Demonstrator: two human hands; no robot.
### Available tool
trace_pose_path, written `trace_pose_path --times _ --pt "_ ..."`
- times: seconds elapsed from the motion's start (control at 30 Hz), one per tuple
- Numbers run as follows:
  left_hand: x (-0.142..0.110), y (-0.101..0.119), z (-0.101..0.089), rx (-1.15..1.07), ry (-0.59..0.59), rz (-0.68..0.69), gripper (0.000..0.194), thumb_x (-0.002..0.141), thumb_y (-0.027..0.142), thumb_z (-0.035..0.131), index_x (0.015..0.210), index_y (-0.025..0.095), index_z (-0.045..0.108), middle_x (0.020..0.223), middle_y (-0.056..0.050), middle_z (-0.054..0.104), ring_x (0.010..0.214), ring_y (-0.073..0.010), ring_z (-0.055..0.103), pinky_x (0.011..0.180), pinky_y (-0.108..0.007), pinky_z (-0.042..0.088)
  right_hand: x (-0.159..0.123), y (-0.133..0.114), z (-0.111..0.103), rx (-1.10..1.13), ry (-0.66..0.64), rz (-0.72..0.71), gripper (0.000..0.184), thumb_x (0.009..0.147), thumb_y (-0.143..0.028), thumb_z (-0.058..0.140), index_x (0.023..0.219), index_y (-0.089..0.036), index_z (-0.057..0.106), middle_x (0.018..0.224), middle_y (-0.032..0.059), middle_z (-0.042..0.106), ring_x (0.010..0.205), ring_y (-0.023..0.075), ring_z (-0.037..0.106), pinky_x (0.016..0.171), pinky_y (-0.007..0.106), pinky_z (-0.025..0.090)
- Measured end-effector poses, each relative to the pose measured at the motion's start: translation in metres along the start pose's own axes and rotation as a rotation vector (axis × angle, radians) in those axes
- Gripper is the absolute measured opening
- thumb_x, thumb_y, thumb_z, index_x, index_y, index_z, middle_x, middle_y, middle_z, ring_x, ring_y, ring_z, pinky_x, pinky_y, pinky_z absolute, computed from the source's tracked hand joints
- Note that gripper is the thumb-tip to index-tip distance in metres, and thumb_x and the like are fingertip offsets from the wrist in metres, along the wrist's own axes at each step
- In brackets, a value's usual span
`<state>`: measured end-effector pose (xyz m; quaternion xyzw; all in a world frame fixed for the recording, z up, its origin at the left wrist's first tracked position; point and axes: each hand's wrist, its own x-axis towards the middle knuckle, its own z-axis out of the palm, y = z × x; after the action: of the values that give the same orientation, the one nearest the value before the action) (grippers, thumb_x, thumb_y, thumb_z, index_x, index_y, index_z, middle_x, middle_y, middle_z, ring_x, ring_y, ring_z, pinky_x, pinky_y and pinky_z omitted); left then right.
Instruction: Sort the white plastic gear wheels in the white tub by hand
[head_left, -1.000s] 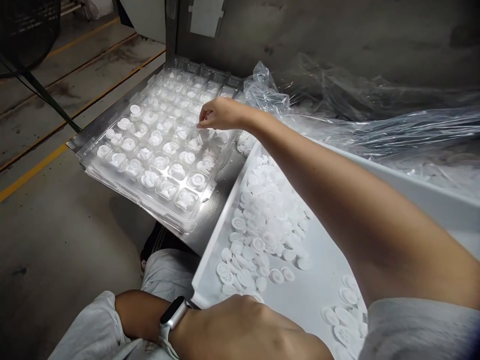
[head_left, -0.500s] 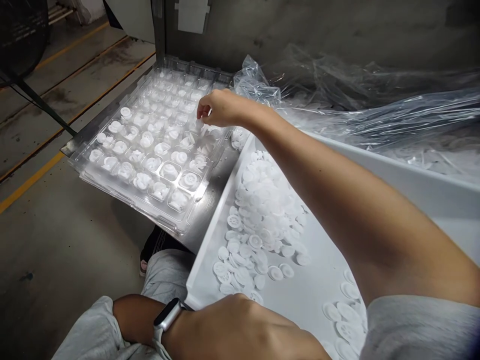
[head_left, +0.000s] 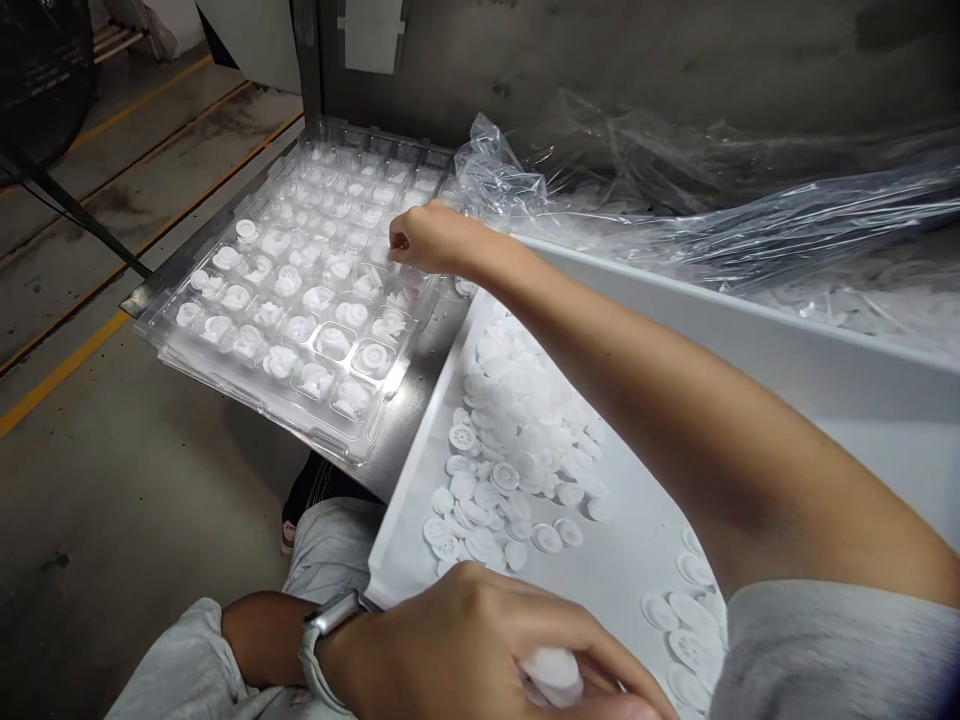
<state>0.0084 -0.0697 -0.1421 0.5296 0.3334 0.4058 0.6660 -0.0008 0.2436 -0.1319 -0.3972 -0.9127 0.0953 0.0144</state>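
Observation:
My left hand [head_left: 465, 645], with a watch [head_left: 334, 612] on its wrist, is curled over the near edge of a white bin [head_left: 409, 500]. A few white plastic discs [head_left: 553, 672] show between its thumb and fingers. My right hand [head_left: 429, 238] reaches across to the right side of a clear compartment tray [head_left: 352, 435], fingertips pinched together low over a pocket. Whether a piece is between those fingertips is hidden. Many of the tray's pockets hold small white plastic pieces [head_left: 280, 362], some standing on edge. A heap of white discs [head_left: 517, 420] lies in the bin.
The tray rests on a metal surface [head_left: 405, 425] left of the bin. Clear plastic film [head_left: 675, 230] is bunched behind the bin, over more white pieces. More discs [head_left: 686, 640] lie under my right forearm. A dark round object [head_left: 45, 80] stands at far left.
My right hand has shifted slightly down and left, nearer the tray pockets. My left hand has turned and lifted a little, bringing the white discs in it into sight.

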Motion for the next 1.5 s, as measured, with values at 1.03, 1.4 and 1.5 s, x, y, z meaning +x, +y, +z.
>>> trace_pose_path --times 1.03,1.4,1.5 --pt "0.027 0.006 0.055 -1.183 0.218 -0.432 0.034 0.087 0.018 0.048 0.112 0.014 0.071 0.115 -0.007 0.075 0.131 -0.0291 0.061 0.121 -0.050 0.039 -0.361 0.002 -0.008 0.256 0.252 -0.266 0.023 0.098 -0.028 0.063 0.118 -0.016 0.062 0.115 0.0092 0.066 0.101 0.0190 0.062 0.078 0.032 0.058" --pt "0.025 0.006 0.053 -1.063 0.163 -0.461 0.051 0.086 0.023 0.051 0.134 0.015 0.061 0.126 -0.007 0.071 0.142 -0.0297 0.051 0.125 -0.050 0.032 -0.369 0.004 0.000 0.221 0.449 -0.336 0.025 0.090 -0.013 0.071 0.114 -0.015 0.062 0.113 0.0113 0.065 0.105 0.0199 0.063 0.083 0.037 0.056" --pt "0.024 0.005 0.051 -1.035 0.192 -0.578 0.060 0.083 0.029 0.054 0.141 0.016 0.055 0.127 -0.007 0.072 0.139 -0.0295 0.054 0.127 -0.051 0.029 -0.369 -0.003 0.010 0.077 0.561 -0.449 0.016 0.093 -0.008 0.063 0.106 -0.015 0.067 0.112 0.0084 0.067 0.107 0.0204 0.060 0.075 0.039 0.050"
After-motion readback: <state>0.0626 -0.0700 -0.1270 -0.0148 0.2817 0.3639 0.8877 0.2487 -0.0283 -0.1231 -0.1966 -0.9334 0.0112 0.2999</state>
